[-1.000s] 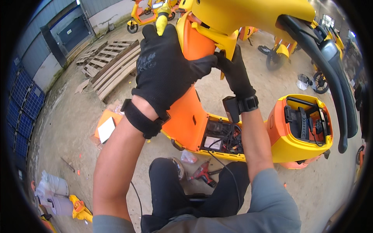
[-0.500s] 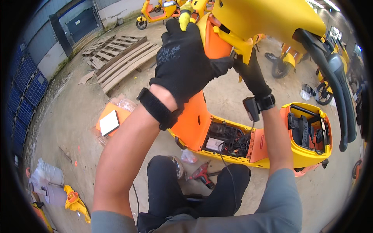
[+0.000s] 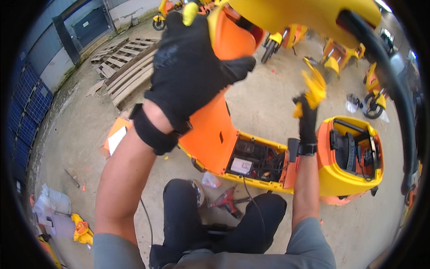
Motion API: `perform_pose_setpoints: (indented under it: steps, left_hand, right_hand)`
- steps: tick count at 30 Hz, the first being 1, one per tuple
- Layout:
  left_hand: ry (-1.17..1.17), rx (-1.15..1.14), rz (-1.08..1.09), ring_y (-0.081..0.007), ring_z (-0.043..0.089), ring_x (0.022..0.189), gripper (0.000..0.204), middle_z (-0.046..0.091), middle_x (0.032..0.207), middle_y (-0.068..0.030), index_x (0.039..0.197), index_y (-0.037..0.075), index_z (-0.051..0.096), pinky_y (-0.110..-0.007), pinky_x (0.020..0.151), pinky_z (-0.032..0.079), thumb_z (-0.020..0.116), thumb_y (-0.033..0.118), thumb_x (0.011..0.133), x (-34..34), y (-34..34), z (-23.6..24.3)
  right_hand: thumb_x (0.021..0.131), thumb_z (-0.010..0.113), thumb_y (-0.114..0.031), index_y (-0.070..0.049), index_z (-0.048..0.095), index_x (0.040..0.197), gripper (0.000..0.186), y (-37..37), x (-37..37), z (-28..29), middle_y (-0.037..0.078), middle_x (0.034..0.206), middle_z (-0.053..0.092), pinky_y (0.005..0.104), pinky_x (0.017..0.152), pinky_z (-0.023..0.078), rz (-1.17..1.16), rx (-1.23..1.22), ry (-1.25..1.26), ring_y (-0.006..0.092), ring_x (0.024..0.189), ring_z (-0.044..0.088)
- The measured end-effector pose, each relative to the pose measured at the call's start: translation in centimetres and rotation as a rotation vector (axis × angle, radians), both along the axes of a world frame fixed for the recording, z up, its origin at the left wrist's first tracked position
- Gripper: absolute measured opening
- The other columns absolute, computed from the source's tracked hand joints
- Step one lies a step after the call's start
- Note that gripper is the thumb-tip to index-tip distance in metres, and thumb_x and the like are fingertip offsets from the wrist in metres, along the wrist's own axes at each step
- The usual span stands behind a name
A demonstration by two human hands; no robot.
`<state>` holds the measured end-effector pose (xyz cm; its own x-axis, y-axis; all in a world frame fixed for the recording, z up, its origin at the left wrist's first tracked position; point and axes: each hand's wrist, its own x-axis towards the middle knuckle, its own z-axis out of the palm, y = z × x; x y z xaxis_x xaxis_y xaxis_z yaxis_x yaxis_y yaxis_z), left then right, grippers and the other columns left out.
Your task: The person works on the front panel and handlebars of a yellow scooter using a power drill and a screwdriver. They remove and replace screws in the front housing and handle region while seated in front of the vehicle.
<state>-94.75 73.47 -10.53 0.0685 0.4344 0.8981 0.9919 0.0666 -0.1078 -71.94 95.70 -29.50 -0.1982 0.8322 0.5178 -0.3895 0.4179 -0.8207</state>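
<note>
My gloved left hand (image 3: 188, 67) is up at the front column (image 3: 230, 33) of a yellow-and-orange scooter, fingers curled at a small yellow-green handle (image 3: 190, 12), thumb stretched rightward. My gloved right hand (image 3: 306, 112) is away from the column, gripping a blurred yellow plastic trim piece (image 3: 315, 87). Below lie the orange leg shield (image 3: 210, 134) and the open floorboard compartment (image 3: 255, 152) with black cables and a silver box. A yellow rear body (image 3: 336, 184) with an open bay stands right. A red power tool (image 3: 226, 201) lies by my knees.
Wooden pallets (image 3: 130, 76) and blue mesh-fronted crates (image 3: 33, 103) lie left. More scooters (image 3: 336, 58) stand behind. Black handlebar parts (image 3: 394, 89) arch at the right. An orange panel with a white sheet (image 3: 115, 139), buckets (image 3: 56, 210) and yellow parts (image 3: 82, 228) lie on the ground.
My right hand has pulled the yellow trim piece off the column and moved it right and down. My left hand stays high at the column, shifted slightly left in view.
</note>
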Motion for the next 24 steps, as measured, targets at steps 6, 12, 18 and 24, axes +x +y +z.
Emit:
perform_pose_setpoints:
  steps: [6, 12, 18, 24]
  left_hand:
    - [0.093, -0.023, -0.055, -0.0409, 0.064, 0.100, 0.071, 0.067, 0.107, -0.0213, 0.121, 0.003, 0.066, -0.048, 0.087, 0.054, 0.090, 0.044, 0.069, 0.0, -0.3, 0.6]
    - [-0.129, -0.055, -0.191, -0.0436, 0.057, 0.102, 0.061, 0.063, 0.107, -0.0270, 0.120, -0.001, 0.064, -0.048, 0.088, 0.051, 0.081, 0.042, 0.081, 0.0, -1.6, 0.1]
    - [-0.191, -0.080, -0.265, -0.0329, 0.066, 0.101, 0.058, 0.065, 0.121, -0.0185, 0.132, 0.005, 0.064, -0.040, 0.089, 0.055, 0.080, 0.038, 0.088, -5.4, -9.1, -3.1]
    - [-1.053, -0.384, -0.217, -0.0143, 0.060, 0.082, 0.026, 0.068, 0.113, -0.0079, 0.124, 0.003, 0.069, -0.030, 0.073, 0.052, 0.060, 0.007, 0.100, -4.5, -23.9, -8.2]
  right_hand:
    - [0.095, 0.073, -0.035, -0.003, 0.047, 0.125, 0.051, -2.2, -8.5, -4.2, 0.003, 0.095, 0.057, 0.0306, 0.074, 0.052, 0.164, -0.313, 0.041, 0.0127, 0.082, 0.060]
    - [0.077, 0.084, -0.055, 0.004, 0.037, 0.143, 0.099, -5.7, -6.8, -12.9, 0.024, 0.119, 0.066, 0.0417, 0.090, 0.052, -0.054, -0.068, -0.919, 0.0322, 0.110, 0.065]
    - [0.067, 0.082, -0.069, -0.001, 0.043, 0.145, 0.111, -4.9, -2.7, -21.1, 0.028, 0.134, 0.062, 0.0514, 0.104, 0.047, 0.176, 0.018, -1.549, 0.0452, 0.126, 0.058]
    - [0.063, 0.083, -0.068, -0.004, 0.033, 0.154, 0.122, -4.9, 0.3, -22.8, 0.031, 0.146, 0.049, 0.0537, 0.108, 0.045, 0.095, 0.092, -1.721, 0.0494, 0.132, 0.051]
